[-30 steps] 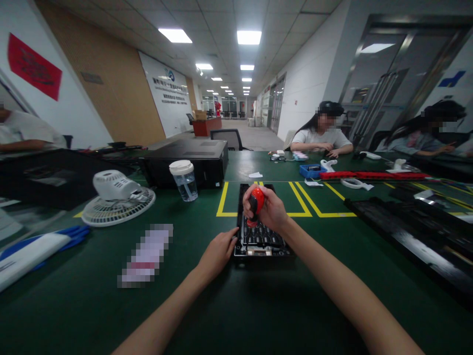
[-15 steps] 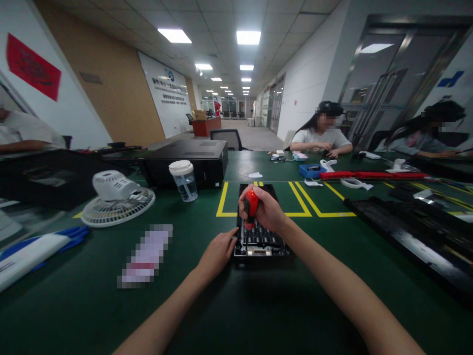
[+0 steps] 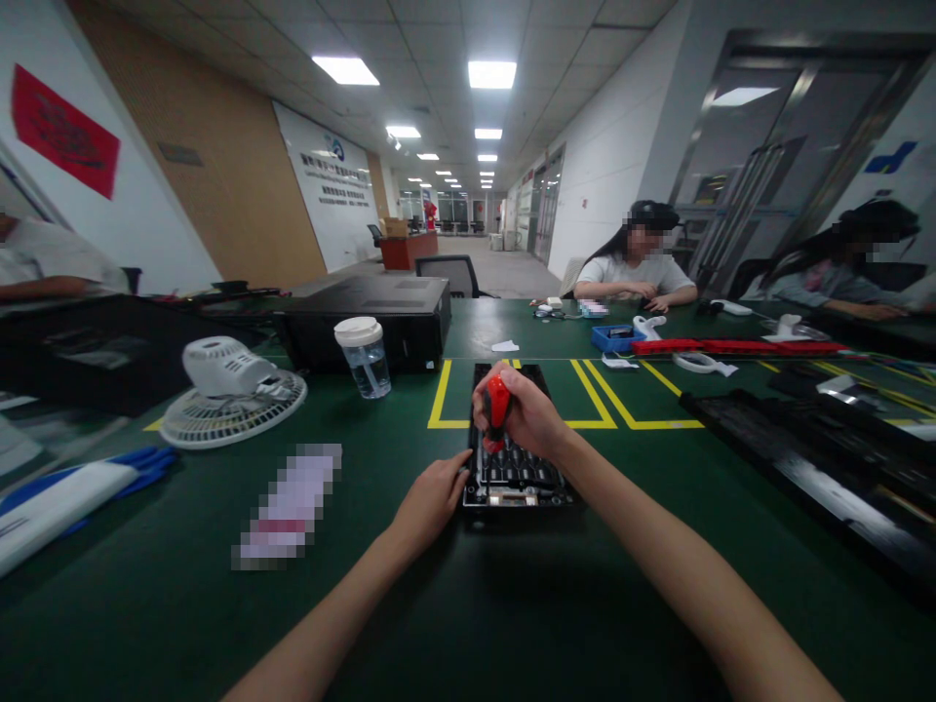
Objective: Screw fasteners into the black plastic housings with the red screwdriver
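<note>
My right hand (image 3: 527,417) is wrapped round the red and black handle of a screwdriver (image 3: 497,408), held upright. The screwdriver's thin shaft points down into the front left part of a black case (image 3: 557,495). Rows of dark rounded parts show inside this case, and a pale metal piece (image 3: 512,498) sits near its front edge. My left hand (image 3: 437,490) grips the case's left side, its fingers bent against the edge. The hand hides some of that side, and my right hand covers much of the case's middle.
Leftward stand a lidded water cup (image 3: 364,359), a white fan (image 3: 232,395) and blue gloves (image 3: 150,466). A large black computer case (image 3: 366,304) is behind the cup. On the right lies a long black panel (image 3: 804,468). Farther back are a blue tray (image 3: 612,338) and seated people.
Almost nothing differs. Both hands, the screwdriver and the black case keep their places. The person at the far right has shifted a hand slightly.
</note>
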Demonstrator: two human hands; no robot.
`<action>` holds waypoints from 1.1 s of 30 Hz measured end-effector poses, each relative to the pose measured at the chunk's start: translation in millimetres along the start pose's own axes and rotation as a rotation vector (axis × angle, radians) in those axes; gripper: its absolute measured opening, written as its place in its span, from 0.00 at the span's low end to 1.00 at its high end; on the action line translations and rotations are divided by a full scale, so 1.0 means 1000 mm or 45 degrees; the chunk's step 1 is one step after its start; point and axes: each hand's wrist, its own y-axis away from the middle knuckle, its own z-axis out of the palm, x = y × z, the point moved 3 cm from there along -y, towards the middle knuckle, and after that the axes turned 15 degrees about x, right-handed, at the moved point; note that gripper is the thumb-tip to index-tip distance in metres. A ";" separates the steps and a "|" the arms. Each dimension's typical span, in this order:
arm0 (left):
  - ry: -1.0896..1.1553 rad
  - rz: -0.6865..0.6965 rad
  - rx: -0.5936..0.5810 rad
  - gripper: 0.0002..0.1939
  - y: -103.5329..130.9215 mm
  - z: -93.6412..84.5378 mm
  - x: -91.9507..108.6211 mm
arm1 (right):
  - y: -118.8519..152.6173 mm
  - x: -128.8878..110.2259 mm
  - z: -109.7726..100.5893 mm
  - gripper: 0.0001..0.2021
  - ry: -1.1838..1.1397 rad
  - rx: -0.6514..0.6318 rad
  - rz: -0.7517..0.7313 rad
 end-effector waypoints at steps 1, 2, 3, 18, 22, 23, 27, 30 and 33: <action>0.002 -0.003 -0.004 0.21 0.000 0.000 0.000 | 0.000 0.000 0.000 0.11 -0.002 0.003 0.000; 0.007 -0.005 -0.005 0.21 0.000 0.000 0.000 | 0.000 0.000 0.000 0.11 -0.007 0.002 -0.004; 0.013 -0.004 -0.003 0.21 0.000 -0.001 0.000 | 0.000 0.000 0.000 0.10 -0.014 -0.001 -0.007; -0.015 0.004 -0.003 0.21 -0.001 0.001 -0.002 | 0.000 -0.001 -0.002 0.09 -0.033 0.044 -0.025; -0.020 0.002 -0.007 0.21 0.000 0.001 -0.002 | 0.000 -0.001 -0.003 0.09 -0.028 0.051 -0.052; -0.022 0.002 -0.005 0.21 0.000 0.001 -0.001 | 0.000 -0.001 -0.004 0.09 -0.027 0.053 -0.060; -0.015 0.012 0.005 0.21 0.000 -0.001 0.000 | 0.000 -0.002 -0.004 0.09 -0.023 0.039 -0.100; -0.019 0.011 0.008 0.22 0.000 -0.001 0.001 | 0.000 -0.003 -0.004 0.09 -0.003 0.033 -0.126; -0.025 0.009 0.011 0.21 0.000 -0.001 0.001 | 0.001 -0.003 -0.005 0.09 0.021 0.048 -0.143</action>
